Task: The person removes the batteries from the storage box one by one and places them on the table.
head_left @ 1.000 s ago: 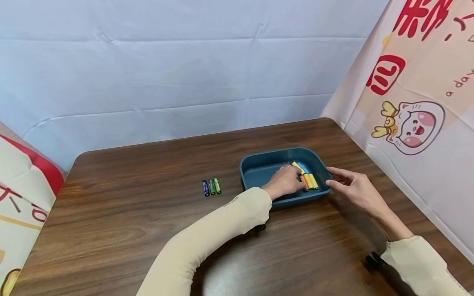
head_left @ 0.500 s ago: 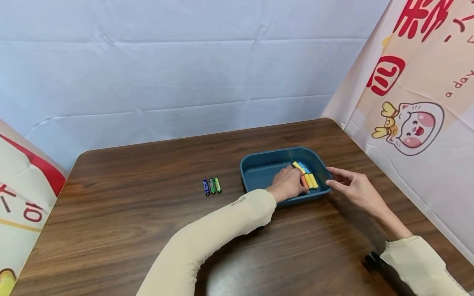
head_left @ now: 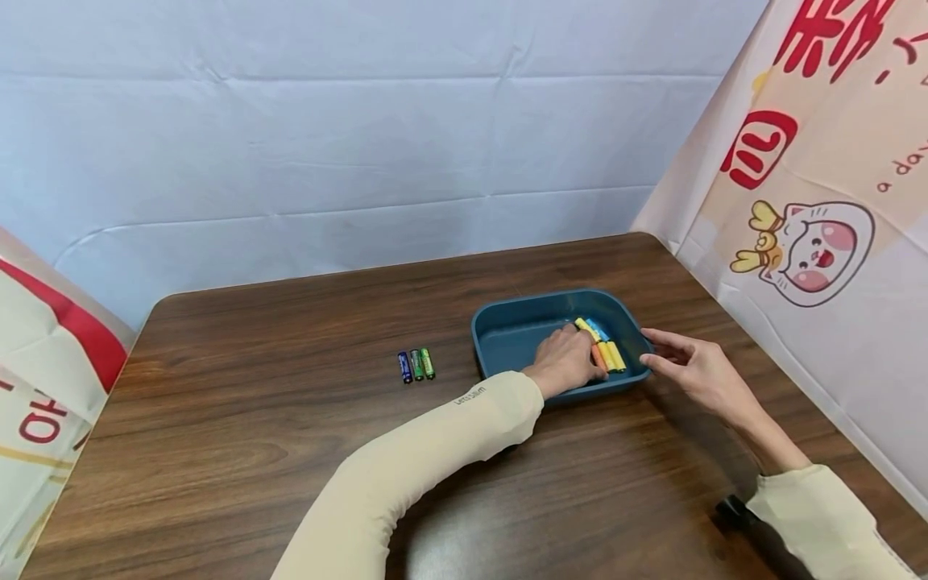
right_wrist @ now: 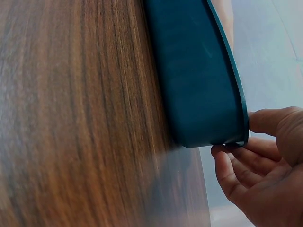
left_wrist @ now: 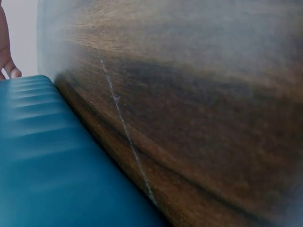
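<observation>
The left hand [head_left: 565, 357] had edged slightly to its right over the last second, bringing its thumb lower, close beside the orange battery [head_left: 598, 357]. Its fingers bent down into the tray; their tips were hidden, so whether they had hold of anything could not be told. Just past the orange battery, on the hand's right, lay the yellow pair [head_left: 611, 355], parallel to it. Beyond the knuckles, on the far side, lay another yellow battery [head_left: 586, 329] and a light-blue battery [head_left: 598, 329]. None of these had visibly moved, so I judged the shift a small adjustment, with the row as yet unaltered. Around them stood the blue tray [head_left: 507, 345], flat on the table [head_left: 254, 403]. The right hand [head_left: 692, 370] had kept its place, pinching the rim at the end nearest it, which probably steadied the tray. Well apart, to the left of the left hand, a dark-blue battery [head_left: 404, 367], a dark-green battery [head_left: 416, 365] and a light-green battery [head_left: 428, 364] lay unchanged, side by side. Farthest off hung a white sheet [head_left: 326, 145].
</observation>
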The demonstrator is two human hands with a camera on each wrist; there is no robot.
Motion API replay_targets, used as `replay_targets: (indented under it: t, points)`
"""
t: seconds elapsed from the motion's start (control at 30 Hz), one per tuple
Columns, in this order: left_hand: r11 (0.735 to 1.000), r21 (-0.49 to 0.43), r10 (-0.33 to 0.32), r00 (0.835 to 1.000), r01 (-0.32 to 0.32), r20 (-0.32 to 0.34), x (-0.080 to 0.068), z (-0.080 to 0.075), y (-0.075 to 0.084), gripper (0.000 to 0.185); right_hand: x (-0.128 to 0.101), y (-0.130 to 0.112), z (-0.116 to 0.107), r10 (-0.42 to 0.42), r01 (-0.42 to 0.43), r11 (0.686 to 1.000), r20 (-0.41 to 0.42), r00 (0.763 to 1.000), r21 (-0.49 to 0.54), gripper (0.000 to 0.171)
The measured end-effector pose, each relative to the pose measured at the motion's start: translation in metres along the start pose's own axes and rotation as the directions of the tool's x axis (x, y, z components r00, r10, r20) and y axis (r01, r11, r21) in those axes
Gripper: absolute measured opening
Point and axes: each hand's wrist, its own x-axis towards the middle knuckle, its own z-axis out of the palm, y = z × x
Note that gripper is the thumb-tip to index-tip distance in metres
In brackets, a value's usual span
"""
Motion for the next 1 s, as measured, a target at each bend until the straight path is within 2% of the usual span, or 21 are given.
replay_targets:
  t: [0.37,0.8,1.0]
  points:
    - [0.992,-0.122,0.016,1.0,-0.015,0.009,-0.001,-0.005,-0.002,0.021,0.0,0.001,0.0,-0.002,0.002,1.0,-0.003,1.0,-0.008,0.046]
    - [0.989,-0.15,0.002,1.0,-0.003,-0.002,-0.01,-0.017,0.003,0.016,-0.001,0.003,0.001,0.007,-0.007,1.0,0.01,1.0,-0.027,0.048]
    - [0.975,-0.221,-0.001,1.0,-0.001,-0.012,-0.017,-0.031,-0.001,0.032,-0.001,0.004,0.0,0.0,0.0,0.999,0.007,1.0,-0.042,0.048]
